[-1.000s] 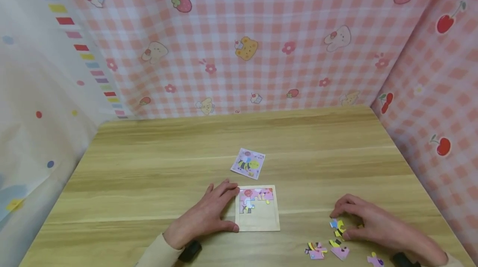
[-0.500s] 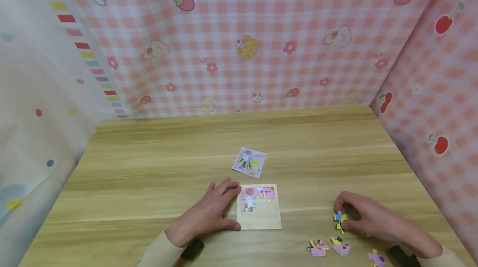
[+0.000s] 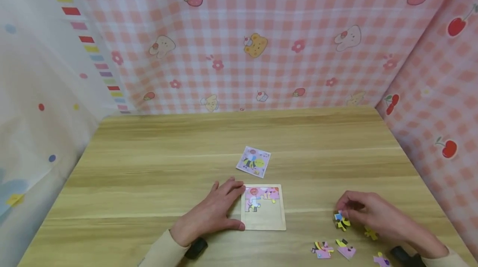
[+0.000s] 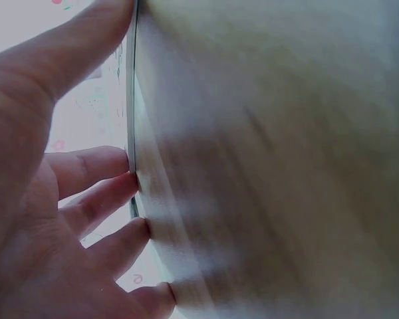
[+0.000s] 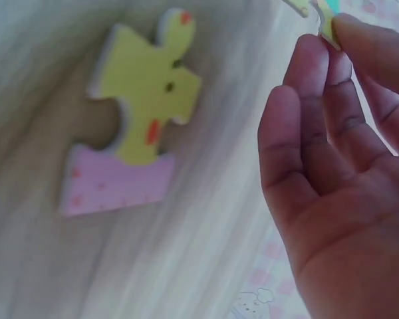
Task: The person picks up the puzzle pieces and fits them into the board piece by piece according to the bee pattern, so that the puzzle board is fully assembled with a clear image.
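In the head view my left hand [image 3: 213, 211] touches the left edge of a square wooden puzzle tray [image 3: 265, 219], thumb at the near corner and fingers by the far one. Joined pink pieces [image 3: 263, 193] fill its top row and part of its left side. The left wrist view shows these fingers [image 4: 113, 246] spread, with their tips on the table. Off to the right, my right hand [image 3: 373, 213] pinches a blue, yellow and black puzzle piece [image 3: 341, 222] between thumb and fingers; only its edge [image 5: 327, 30] appears in the right wrist view.
Loose puzzle pieces lie near the right hand: a yellow one [image 3: 371, 232], pink-and-yellow ones [image 3: 322, 250] [image 3: 346, 251], and a pink one [image 3: 381, 260] at the frame's bottom. A bee picture card [image 3: 254, 162] sits behind the tray. Checked cloth [image 3: 224, 51] hangs at the table's back.
My right hand has closed its fingertips on the blue-yellow piece and turned it slightly, uncovering a yellow piece beneath the hand. The left hand stays at the tray; the head view has shifted slightly.
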A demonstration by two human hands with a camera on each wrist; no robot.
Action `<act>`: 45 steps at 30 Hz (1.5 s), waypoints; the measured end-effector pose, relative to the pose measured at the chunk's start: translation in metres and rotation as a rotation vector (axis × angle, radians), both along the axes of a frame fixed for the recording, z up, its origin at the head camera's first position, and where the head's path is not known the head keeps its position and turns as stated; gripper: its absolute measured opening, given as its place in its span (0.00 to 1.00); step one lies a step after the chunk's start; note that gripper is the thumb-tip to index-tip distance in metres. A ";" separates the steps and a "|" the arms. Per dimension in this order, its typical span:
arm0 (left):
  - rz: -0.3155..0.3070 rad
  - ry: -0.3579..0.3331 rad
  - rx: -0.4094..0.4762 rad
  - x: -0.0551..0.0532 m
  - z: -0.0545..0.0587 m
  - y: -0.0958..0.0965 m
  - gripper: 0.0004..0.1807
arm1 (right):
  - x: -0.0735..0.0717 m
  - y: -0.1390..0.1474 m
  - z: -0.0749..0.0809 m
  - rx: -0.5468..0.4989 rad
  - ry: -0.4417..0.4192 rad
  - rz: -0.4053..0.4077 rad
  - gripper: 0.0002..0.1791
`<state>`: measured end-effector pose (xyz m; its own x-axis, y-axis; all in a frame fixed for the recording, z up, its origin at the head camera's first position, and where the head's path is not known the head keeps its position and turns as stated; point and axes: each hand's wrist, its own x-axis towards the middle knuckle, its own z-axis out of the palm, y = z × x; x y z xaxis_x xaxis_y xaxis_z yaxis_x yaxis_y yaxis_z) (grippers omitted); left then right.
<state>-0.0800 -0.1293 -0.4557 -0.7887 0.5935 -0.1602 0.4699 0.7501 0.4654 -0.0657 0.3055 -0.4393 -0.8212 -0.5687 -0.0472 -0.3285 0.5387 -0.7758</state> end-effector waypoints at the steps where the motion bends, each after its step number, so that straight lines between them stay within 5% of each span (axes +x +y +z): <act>1: -0.002 0.002 0.004 0.000 0.000 0.000 0.52 | 0.000 -0.001 0.002 0.010 0.009 -0.012 0.06; 18: 0.014 0.001 0.001 0.001 0.000 0.003 0.52 | -0.006 -0.028 0.021 0.009 0.196 -0.190 0.07; 29: 0.007 0.001 -0.002 0.001 0.002 0.003 0.51 | -0.010 -0.050 0.023 -0.092 0.233 -0.148 0.08; 36: 0.005 -0.007 -0.003 0.000 0.002 0.004 0.51 | -0.011 -0.063 0.030 -0.076 0.180 -0.150 0.07; 45: 0.007 0.001 -0.001 0.001 0.004 0.004 0.51 | -0.013 -0.077 0.032 -0.107 0.230 -0.108 0.09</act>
<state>-0.0788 -0.1253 -0.4521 -0.7931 0.5875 -0.1606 0.4647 0.7541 0.4640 -0.0788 0.2283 -0.4070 -0.8596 -0.4689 0.2029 -0.4475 0.4994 -0.7418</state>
